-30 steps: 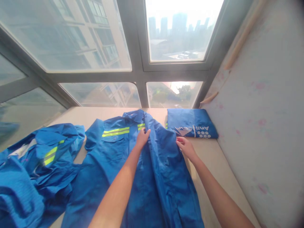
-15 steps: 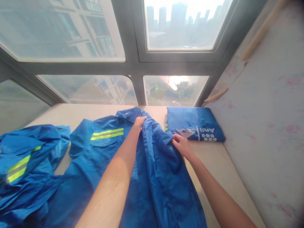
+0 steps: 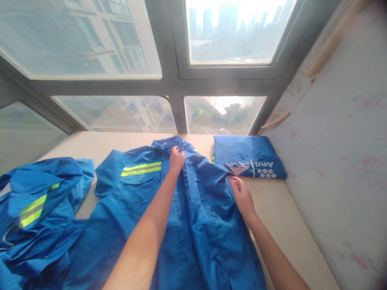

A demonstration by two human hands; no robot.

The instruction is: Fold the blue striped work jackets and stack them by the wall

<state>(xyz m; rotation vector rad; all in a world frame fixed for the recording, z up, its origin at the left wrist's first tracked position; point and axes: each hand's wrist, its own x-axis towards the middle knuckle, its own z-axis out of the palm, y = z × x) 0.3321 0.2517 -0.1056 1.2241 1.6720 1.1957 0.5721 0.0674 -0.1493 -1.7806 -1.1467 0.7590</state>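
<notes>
A blue work jacket [image 3: 142, 201] with a yellow-and-grey reflective stripe on its chest lies spread out, collar toward the window. At the top of its front opening, just below the collar, my left hand [image 3: 177, 160] has its fingers curled on the cloth edge. My right hand [image 3: 243, 197] is beside the jacket's right-hand shoulder, fingers loosely bent and apart, with nothing visible in them. A folded blue garment [image 3: 242, 149] with white lettering lies just beyond that hand.
Another blue garment with reflective stripes [image 3: 39, 201] lies crumpled at the left. Everything rests on a pale ledge [image 3: 290, 225]. Grey-framed windows [image 3: 226, 74] stand behind, and a flower-patterned wall [image 3: 347, 153] borders the right side.
My right hand has let go of the jacket's shoulder and moved slightly right and down. The jacket's right-hand front lies flatter and wider. My left hand has turned more upright near the collar.
</notes>
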